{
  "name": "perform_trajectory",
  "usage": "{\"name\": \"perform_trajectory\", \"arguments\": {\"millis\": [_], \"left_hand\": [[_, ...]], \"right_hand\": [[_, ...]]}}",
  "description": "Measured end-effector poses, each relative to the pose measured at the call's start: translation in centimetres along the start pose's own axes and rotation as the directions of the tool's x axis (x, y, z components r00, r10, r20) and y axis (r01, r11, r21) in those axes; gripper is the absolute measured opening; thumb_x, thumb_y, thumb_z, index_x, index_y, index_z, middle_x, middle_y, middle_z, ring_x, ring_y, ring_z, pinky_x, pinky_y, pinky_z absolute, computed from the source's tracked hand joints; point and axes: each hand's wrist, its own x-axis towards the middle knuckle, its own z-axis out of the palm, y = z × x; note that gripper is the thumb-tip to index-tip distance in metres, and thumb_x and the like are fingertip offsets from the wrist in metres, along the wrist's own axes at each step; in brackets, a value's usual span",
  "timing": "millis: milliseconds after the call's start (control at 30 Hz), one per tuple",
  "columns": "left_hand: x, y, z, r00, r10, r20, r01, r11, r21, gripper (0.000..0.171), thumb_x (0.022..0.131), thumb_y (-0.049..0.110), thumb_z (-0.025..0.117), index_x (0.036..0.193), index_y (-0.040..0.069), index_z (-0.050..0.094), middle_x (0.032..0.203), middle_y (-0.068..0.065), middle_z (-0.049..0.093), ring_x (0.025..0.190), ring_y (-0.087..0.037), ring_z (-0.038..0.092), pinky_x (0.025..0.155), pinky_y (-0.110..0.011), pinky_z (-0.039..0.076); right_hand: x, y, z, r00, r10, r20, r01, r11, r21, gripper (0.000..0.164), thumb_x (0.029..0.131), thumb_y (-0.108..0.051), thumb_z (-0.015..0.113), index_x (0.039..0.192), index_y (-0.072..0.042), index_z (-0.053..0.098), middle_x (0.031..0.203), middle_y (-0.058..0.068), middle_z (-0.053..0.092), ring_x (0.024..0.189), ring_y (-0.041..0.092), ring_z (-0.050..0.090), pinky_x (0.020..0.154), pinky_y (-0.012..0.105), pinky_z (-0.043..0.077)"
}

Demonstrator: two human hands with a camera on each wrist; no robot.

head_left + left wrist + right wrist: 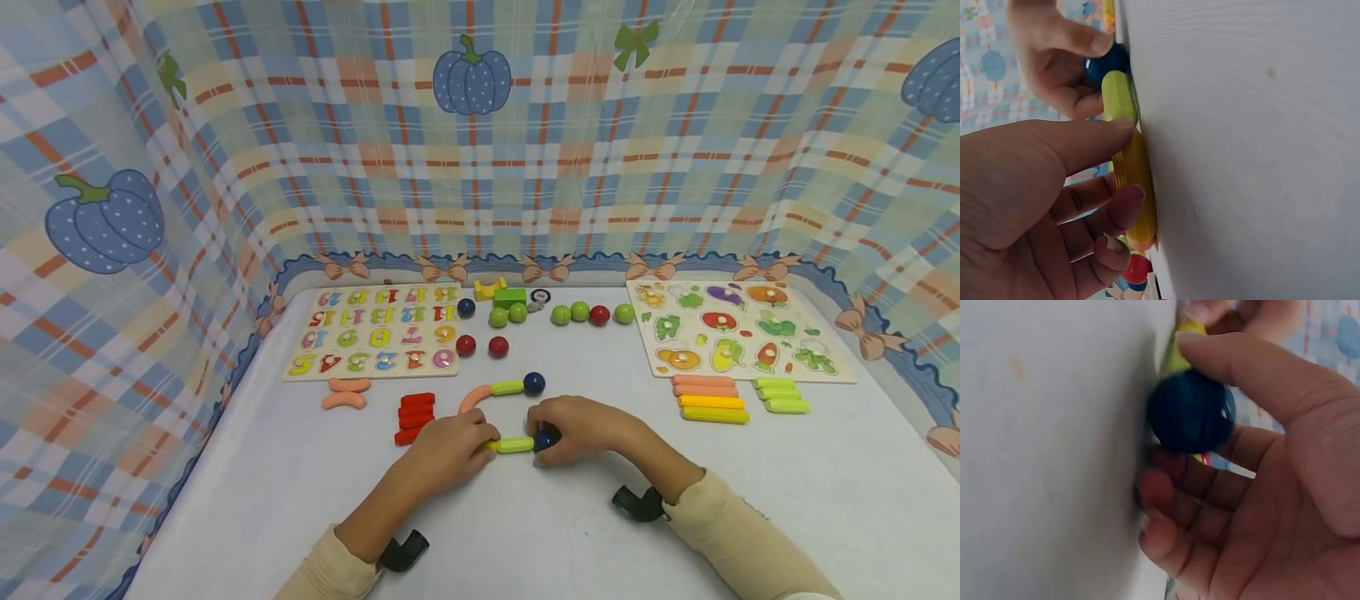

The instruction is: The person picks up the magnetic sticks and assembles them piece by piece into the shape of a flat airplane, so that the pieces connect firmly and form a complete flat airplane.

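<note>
My left hand (450,450) pinches a yellow stick (1134,187), its thumb over the joint where a lime-green stick (515,445) meets it. At the lime stick's other end sits a dark blue ball (1188,415), which my right hand (577,427) holds between thumb and fingers. Ball and sticks lie in one line on the white table. Just behind them, a peach curved piece (474,397), another lime stick (507,387) and a second dark blue ball (534,383) form a similar row. The left hand hides most of the yellow stick in the head view.
Red sticks (416,411) lie left of my left hand, with peach curved pieces (345,401) beyond. A number board (360,332) and a vegetable board (693,346) stand farther back. Between them are green balls (580,311), red balls (498,347) and a green block (510,297). Yellow sticks (712,408) lie right.
</note>
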Motion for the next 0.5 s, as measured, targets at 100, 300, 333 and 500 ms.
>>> {"name": "perform_trajectory", "arguments": {"millis": [100,300,333,500], "left_hand": [[-0.1,0.0,0.0,1.0,-0.006,0.003,0.006,1.0,-0.002,0.026,0.083,0.032,0.065,0.107,0.021,0.066,0.085,0.008,0.05,0.067,-0.006,0.046,0.054,-0.016,0.039],[-0.2,0.0,0.0,1.0,0.0,0.001,0.0,1.0,-0.004,0.025,0.083,0.031,0.065,0.106,0.021,0.066,0.084,0.008,0.049,0.066,-0.006,0.045,0.053,-0.016,0.038],[-0.2,0.0,0.0,1.0,0.004,-0.002,-0.004,1.0,-0.005,0.025,0.083,0.031,0.065,0.105,0.021,0.066,0.084,0.008,0.05,0.066,-0.005,0.045,0.053,-0.016,0.038],[-0.1,-0.1,0.1,1.0,0.008,-0.009,-0.008,1.0,-0.009,0.027,0.081,0.033,0.067,0.104,0.021,0.067,0.083,0.009,0.05,0.066,-0.005,0.045,0.053,-0.015,0.038]], "right_hand": [[0.1,-0.4,0.6,1.0,-0.008,-0.01,0.008,1.0,-0.026,0.025,0.074,-0.035,0.072,0.091,-0.023,0.059,0.083,-0.014,0.054,0.073,0.007,0.049,0.066,0.024,0.043],[0.3,-0.4,1.1,0.999,-0.003,-0.042,0.002,1.0,-0.024,0.021,0.076,-0.036,0.071,0.089,-0.025,0.059,0.082,-0.013,0.052,0.073,0.007,0.049,0.066,0.023,0.043],[0.3,-0.4,1.2,0.999,-0.005,-0.046,0.004,1.0,-0.022,0.02,0.076,-0.036,0.07,0.088,-0.025,0.059,0.081,-0.012,0.052,0.073,0.007,0.049,0.066,0.023,0.043],[0.4,-0.6,1.4,0.998,-0.014,-0.057,0.013,0.999,-0.029,0.016,0.077,-0.035,0.069,0.083,-0.026,0.059,0.077,-0.009,0.05,0.07,0.008,0.047,0.061,0.023,0.042]]}}
